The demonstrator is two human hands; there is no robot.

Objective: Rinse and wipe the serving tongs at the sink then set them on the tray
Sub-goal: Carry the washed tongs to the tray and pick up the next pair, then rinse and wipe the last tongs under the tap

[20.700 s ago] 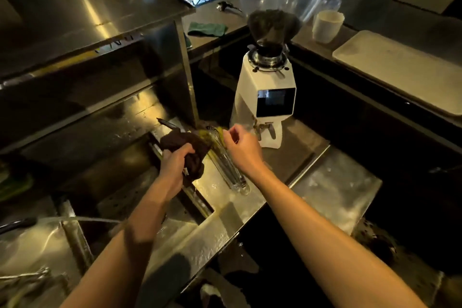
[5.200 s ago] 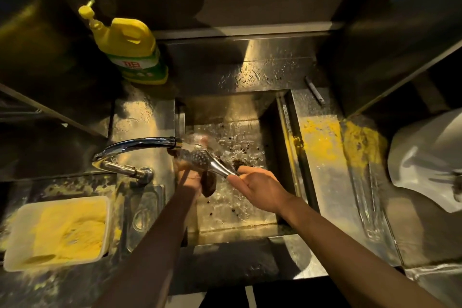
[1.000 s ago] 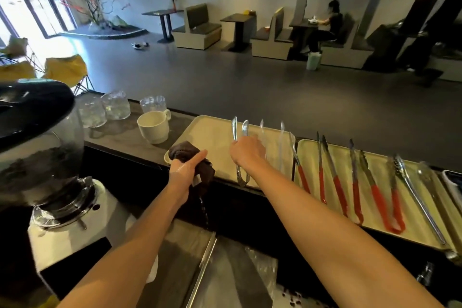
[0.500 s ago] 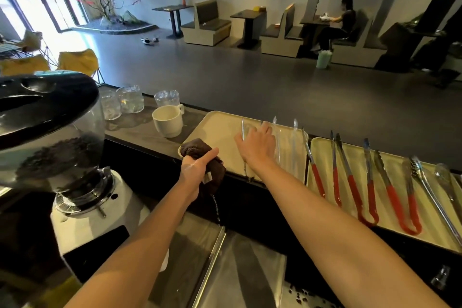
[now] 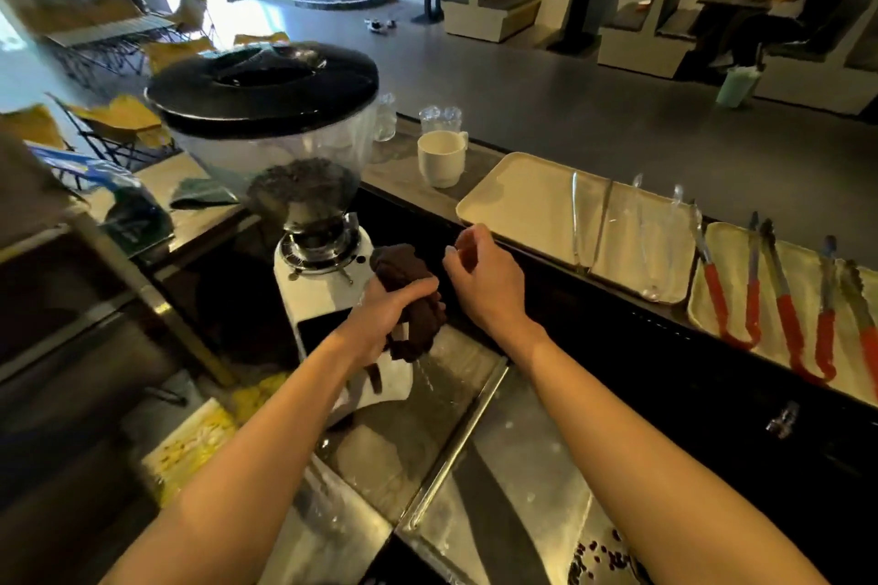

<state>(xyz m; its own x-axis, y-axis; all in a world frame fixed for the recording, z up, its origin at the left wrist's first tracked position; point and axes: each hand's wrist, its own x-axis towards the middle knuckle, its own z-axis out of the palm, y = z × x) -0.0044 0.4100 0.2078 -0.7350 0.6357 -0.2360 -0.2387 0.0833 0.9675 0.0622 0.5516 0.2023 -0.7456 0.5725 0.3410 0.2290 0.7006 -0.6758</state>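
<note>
Now the metal serving tongs (image 5: 576, 223) lie on the nearer-left of two cream trays, the left tray (image 5: 518, 200), with their joined end toward the near rim and their two arms spread apart. One pair of clear plastic tongs (image 5: 641, 228) lies just beside them on that same tray. The second tray (image 5: 729, 261), touching the first on its right, carries three pairs of red-handled tongs (image 5: 711, 290) (the third is cut off by the frame edge).

Both hands are well short of the trays, over the steel counter (image 5: 522, 466). The left hand (image 5: 385, 318) has its fingers wrapped tightly round one bunched dark brown cloth (image 5: 408, 276), and water runs down from the cloth. The right hand (image 5: 484, 285) is just beside the cloth, not touching it; its fingers are loosely curled and carry nothing.

One white cup (image 5: 439, 157) stands near the left tray's far corner, with two clear glasses (image 5: 439, 118) behind it. One coffee grinder (image 5: 304, 157), its hopper partly filled with beans, stands left of the hands. A few loose coffee beans (image 5: 598, 556) lie on the steel at the bottom edge.
</note>
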